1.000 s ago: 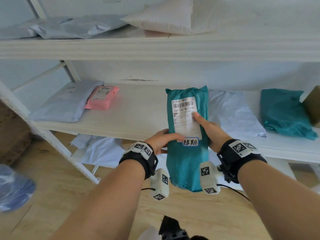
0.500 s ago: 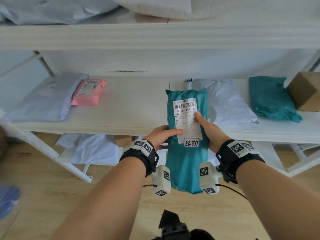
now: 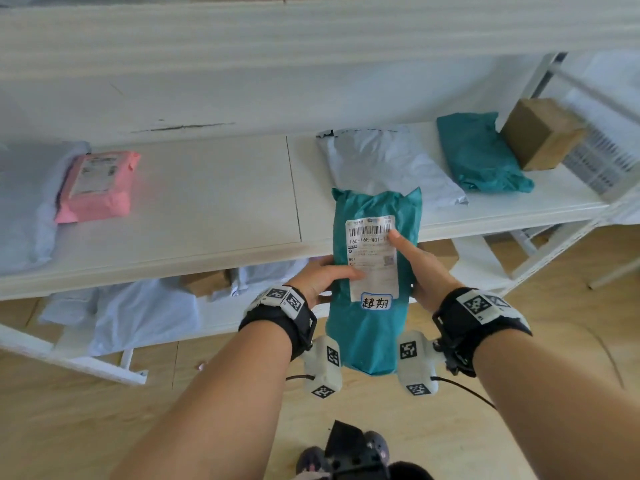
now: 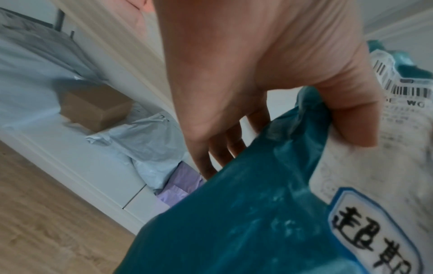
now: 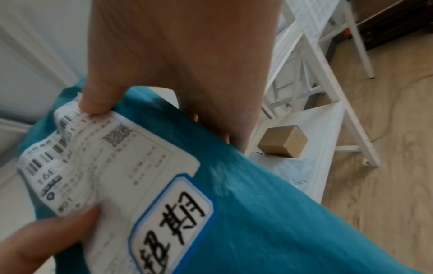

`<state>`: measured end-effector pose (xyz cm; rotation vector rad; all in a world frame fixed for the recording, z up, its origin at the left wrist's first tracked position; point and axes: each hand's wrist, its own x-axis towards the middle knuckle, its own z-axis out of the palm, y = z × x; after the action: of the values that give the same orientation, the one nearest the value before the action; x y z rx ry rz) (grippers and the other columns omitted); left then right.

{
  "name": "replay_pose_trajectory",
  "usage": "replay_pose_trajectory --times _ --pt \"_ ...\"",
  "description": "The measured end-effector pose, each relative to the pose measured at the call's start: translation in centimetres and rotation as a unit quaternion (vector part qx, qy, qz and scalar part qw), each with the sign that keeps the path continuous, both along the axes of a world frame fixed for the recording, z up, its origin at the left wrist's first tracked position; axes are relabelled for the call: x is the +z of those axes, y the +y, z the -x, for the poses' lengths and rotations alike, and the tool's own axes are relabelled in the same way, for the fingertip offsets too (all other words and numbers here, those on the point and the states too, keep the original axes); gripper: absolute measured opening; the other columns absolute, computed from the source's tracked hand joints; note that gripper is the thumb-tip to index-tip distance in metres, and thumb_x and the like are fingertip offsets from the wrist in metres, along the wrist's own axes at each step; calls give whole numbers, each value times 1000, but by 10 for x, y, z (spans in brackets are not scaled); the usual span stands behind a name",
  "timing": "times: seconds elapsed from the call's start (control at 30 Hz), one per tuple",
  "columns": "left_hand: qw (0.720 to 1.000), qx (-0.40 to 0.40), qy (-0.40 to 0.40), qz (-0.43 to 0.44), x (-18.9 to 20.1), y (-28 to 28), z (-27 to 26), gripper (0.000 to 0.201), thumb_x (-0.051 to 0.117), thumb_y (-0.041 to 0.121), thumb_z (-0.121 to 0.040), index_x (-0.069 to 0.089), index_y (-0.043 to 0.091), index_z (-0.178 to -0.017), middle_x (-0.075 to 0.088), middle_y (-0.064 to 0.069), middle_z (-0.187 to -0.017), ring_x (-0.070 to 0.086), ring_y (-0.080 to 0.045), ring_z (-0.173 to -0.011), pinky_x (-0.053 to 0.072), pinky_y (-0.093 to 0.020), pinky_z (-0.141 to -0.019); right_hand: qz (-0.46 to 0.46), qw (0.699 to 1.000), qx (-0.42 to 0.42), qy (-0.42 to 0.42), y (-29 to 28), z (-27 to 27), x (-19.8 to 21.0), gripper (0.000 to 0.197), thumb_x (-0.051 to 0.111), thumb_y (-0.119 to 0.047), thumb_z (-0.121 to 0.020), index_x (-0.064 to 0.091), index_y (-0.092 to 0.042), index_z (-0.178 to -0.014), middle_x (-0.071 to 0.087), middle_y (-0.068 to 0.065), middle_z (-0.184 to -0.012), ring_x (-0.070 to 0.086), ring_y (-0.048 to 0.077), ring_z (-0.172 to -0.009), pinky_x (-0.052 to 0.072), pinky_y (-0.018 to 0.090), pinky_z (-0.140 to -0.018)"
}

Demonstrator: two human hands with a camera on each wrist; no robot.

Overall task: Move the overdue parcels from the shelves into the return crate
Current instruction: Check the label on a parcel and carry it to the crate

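Far left on the middle shelf, a pink parcel is lying partly on top of a pale grey mailer bag. Below that, on the lower shelf, more pale bags are sitting with a small brown box tucked in among them.

Moving to the middle, the person is holding a teal parcel upright in front of the shelf edge, clear of the shelf, with both hands. The left hand is gripping its left edge, thumb pressing across the white shipping label and the fingers curling round behind the bag. The right hand is doing the same on the right edge, thumb lying up along the label near the barcode, fingers wrapping behind. So both hands are closed round the parcel, pinching it front and back. A small blue-bordered sticker with handwritten characters is sitting at the bottom of the label.

Further right on the middle shelf, a white mailer bag is lying flat, then another teal parcel, then a cardboard box touching its far corner. The return crate isn't showing in any view.
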<state>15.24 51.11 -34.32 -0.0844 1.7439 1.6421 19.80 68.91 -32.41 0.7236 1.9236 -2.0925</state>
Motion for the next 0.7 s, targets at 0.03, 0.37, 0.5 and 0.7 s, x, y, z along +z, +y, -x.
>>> replay_pose_trajectory --times 0.03,0.37,0.5,0.7 --pt "1000 -6 2 2 -2 4 0 23 68 10 -84 66 23 -103 72 0 -100 66 -18 -92 51 -30 -79 5 1000 -8 3 2 -4 -1 75 70 -67 -62 65 -20 -120 74 -2 -110 68 19 -107 52 43 -94" --pt "998 -62 23 -11 -3 66 -1 51 47 -23 -71 64 11 -105 70 -9 -104 63 -21 -88 50 -30 -73 8 999 -49 -7 47 -40 2 44 73 -41 -74 65 -24 -113 73 -2 -110 64 20 -109 49 42 -95" --pt "995 -87 39 4 -5 98 2 52 48 -23 -61 64 14 -95 72 -11 -101 63 -33 -102 51 -47 -92 -4 998 -44 -35 79 -52 -9 40 73 -4 -81 64 -21 -117 71 1 -115 61 23 -114 46 45 -100" --pt "990 -132 56 7 6 171 -5 49 45 -26 -65 64 10 -93 71 -7 -92 63 -29 -92 52 -40 -88 -9 998 -45 -39 144 -64 -11 52 60 21 -79 60 -10 -121 68 8 -121 62 27 -110 49 43 -95"
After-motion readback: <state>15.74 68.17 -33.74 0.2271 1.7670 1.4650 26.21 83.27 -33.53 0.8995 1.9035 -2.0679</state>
